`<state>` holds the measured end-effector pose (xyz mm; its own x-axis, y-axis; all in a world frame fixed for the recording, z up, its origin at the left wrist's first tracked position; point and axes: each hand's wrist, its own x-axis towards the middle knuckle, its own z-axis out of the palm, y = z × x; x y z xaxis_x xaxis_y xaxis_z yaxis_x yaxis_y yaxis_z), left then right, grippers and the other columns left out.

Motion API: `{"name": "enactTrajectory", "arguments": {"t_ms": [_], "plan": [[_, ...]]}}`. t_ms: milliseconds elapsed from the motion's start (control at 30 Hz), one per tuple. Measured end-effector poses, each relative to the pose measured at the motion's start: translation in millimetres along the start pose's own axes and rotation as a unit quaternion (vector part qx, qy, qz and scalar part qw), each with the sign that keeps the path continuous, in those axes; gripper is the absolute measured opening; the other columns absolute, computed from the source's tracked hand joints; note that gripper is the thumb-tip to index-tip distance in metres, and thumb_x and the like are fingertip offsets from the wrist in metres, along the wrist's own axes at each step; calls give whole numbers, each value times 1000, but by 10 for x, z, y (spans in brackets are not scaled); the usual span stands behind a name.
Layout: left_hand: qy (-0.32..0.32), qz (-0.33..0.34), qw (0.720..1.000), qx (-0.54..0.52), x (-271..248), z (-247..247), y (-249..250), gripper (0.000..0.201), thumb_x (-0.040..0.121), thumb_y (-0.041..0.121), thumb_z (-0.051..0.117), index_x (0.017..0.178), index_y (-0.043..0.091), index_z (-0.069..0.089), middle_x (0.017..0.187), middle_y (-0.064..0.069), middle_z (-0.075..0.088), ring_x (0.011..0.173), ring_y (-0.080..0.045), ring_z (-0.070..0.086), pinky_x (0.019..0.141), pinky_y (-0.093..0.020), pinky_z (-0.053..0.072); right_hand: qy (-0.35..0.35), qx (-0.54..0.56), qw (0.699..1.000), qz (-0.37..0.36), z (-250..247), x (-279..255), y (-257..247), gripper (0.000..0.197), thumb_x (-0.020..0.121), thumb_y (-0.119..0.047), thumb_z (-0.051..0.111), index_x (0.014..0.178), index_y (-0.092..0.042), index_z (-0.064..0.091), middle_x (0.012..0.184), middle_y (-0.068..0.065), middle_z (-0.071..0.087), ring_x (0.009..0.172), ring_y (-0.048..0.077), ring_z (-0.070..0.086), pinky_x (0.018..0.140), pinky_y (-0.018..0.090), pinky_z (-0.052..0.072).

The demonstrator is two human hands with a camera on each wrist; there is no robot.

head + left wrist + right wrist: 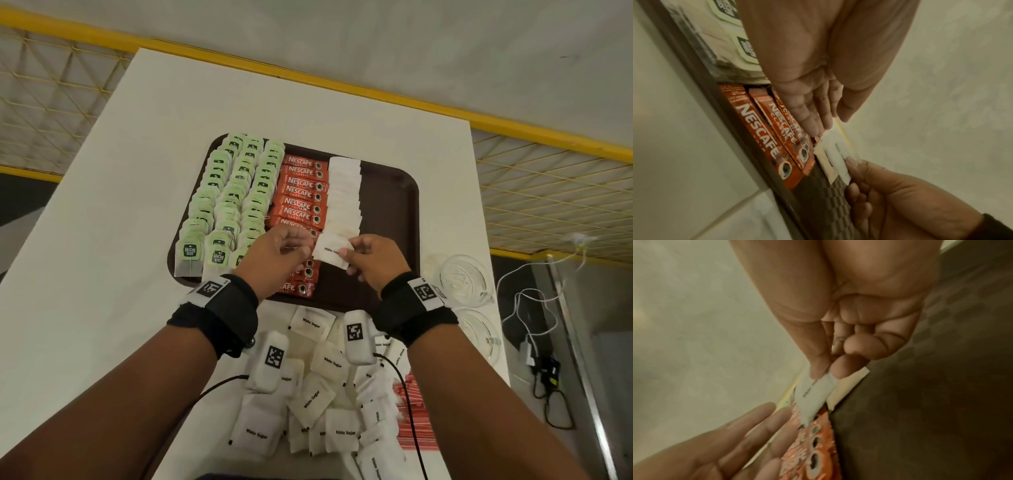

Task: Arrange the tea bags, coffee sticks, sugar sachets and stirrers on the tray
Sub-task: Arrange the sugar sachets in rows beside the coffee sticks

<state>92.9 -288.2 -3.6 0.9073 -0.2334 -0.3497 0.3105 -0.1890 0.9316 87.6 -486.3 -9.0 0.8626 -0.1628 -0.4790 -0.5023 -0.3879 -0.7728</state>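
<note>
The right hand (371,262) pinches a white sugar sachet (331,253) between thumb and fingers, holding it just over the brown tray (404,219) at the near end of the sachet row (343,192). The sachet is a flat paper square with "White Sugar" in small black print. The left hand (274,255) is beside it with fingers extended and relaxed, fingertips at the sachet's other edge; it grips nothing, hovering above the coffee sticks (301,192).

On the tray, green-tagged tea bags (233,195) fill three overlapping columns along the far-left side, the red Nescafé Classic sticks run in a column next to them, and the white sachets overlap in a column next to those. The rest of the tray beyond the sachets is bare, showing a checkered texture.

Nearer the person than the tray, a loose heap of sugar sachets (325,407) lies on the white table (102,222), with red-and-white striped stirrers (414,418) at the heap's right edge. Clear glass cups (466,281) stand just off the tray's right side. Past the table runs a yellow rail (308,78) with yellow mesh, and white cables (527,308) hang off to the right of the cups.
</note>
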Motion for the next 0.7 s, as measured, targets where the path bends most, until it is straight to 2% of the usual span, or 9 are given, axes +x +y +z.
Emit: {"name": "enactTrajectory", "arguments": {"t_ms": [67,133,200,333,400,467,600,700], "plan": [[1,1,1000,9,-19,-21,-13,22,96,13,60,117,15,61,114,0,67,105,-13,65,83,-28,58,21,-39,999,5,-36,48,63,24,89,-21,70,107,-7,65,82,11,70,59,10,60,58,23,48],[2,0,1000,10,-50,-38,-9,22,95,16,61,117,15,61,112,-1,67,102,-14,66,80,-26,58,29,-79,996,0,-57,100,61,19,91,-22,68,104,-10,63,75,3,66,58,9,60,60,20,45],[4,1,1000,15,-83,-54,-6,21,95,18,62,116,15,61,111,-3,67,99,-15,68,78,-25,58,31,-115,993,-6,-53,160,31,17,91,-23,67,103,-12,63,72,0,64,57,9,60,62,22,47],[8,3,1000,28,-163,-94,-12,19,94,17,63,112,14,61,108,-7,68,95,-17,68,81,-31,58,45,-171,984,6,-31,258,28,19,88,-29,71,92,-14,60,85,2,68,61,14,64,74,32,54],[10,2,999,42,-213,-131,-8,18,94,17,63,112,15,61,108,-5,68,93,-13,68,83,-31,58,48,-195,979,14,-26,272,33,24,86,-35,72,84,-17,56,88,3,69,69,18,67,77,35,55],[10,-1,999,53,-274,-170,7,17,94,18,63,111,17,62,109,-4,68,95,-14,68,85,-33,58,54,-211,976,15,-29,251,20,28,83,-40,73,85,-17,57,88,6,69,79,24,68,82,39,56],[-2,7,995,96,-473,-221,20,15,95,22,62,110,19,62,106,-4,68,98,-18,67,83,-33,58,53,-223,973,-19,-54,18,-86,28,86,-42,69,84,-18,55,89,5,66,82,23,66,80,40,55],[-39,28,986,159,-686,-234,-33,14,96,27,61,109,23,63,102,5,66,95,-12,64,77,-25,51,6,-216,974,-69,-59,-313,-164,24,90,-40,65,89,-16,58,89,2,62,79,20,64,67,30,51]]}}
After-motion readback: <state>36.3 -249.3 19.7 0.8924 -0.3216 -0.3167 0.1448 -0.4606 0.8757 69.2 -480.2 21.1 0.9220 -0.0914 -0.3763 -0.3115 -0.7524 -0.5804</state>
